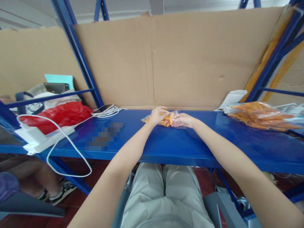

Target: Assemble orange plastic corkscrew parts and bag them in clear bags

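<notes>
My left hand (157, 115) and my right hand (183, 120) meet at the middle of a blue metal shelf (166, 145), far from me. Both close their fingers on a small clear plastic bag of orange pieces (169, 119) that rests on the shelf top. The left hand grips the bag's left part from above, the right hand pinches its right edge. What the orange pieces are is too small to make out.
A larger clear bag of orange pieces (261, 116) lies at the right with a white packet (234, 96) behind it. At the left are a phone (102, 109) with coiled white cable (109, 111), a red plastic bag (59, 116) and a white charger (32, 136). Brown cardboard (180, 60) backs the shelf. Another person's legs (35, 183) show lower left.
</notes>
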A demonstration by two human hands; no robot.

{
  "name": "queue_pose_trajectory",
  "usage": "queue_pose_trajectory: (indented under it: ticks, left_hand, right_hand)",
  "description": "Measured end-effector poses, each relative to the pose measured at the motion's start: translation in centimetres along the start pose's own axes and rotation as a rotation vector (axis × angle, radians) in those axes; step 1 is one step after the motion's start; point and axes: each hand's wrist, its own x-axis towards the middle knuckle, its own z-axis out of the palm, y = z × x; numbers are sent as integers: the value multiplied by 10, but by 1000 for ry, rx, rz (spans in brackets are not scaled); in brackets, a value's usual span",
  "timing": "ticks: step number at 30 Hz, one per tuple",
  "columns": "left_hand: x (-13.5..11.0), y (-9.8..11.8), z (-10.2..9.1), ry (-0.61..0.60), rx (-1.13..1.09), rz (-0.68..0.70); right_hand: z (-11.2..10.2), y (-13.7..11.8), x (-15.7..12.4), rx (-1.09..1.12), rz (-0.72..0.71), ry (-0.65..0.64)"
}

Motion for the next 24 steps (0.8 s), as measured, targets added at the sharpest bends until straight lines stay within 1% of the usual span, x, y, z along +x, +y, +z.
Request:
queue_pose_trajectory:
  ticks: [2, 4, 7, 9, 10, 12, 16, 20, 22, 24]
  left_hand:
    - [1, -3, -1, 6, -10, -28]
    - [3, -6, -3, 26, -12, -103]
    - [4, -12, -8, 57, 37, -324]
    - [3, -17, -12, 47, 101, -476]
    - [2, -19, -13, 34, 132, -532]
    - [0, -21, -15, 4, 182, -597]
    - [-2, -22, -15, -41, 234, -606]
    - [-1, -24, -14, -45, 248, -582]
    - [-1, -26, -13, -35, 243, -568]
    - [-1, -27, -13, -26, 236, -547]
  right_hand:
    - [0, 0, 0, -38, -24, 6]
    - [1, 0, -1, -84, -37, 10]
    - [0, 0, -3, -168, -59, 5]
    - [0, 1, -2, -219, -77, 6]
    - [0, 1, -2, -241, -84, 7]
    - [0, 3, -1, -282, -95, 8]
    - [1, 1, 1, -293, -75, 5]
    - [-1, -8, -2, -195, -46, 72]
    - [-4, -13, -4, -145, -87, 66]
    - [-6, -14, -6, -168, -160, 42]
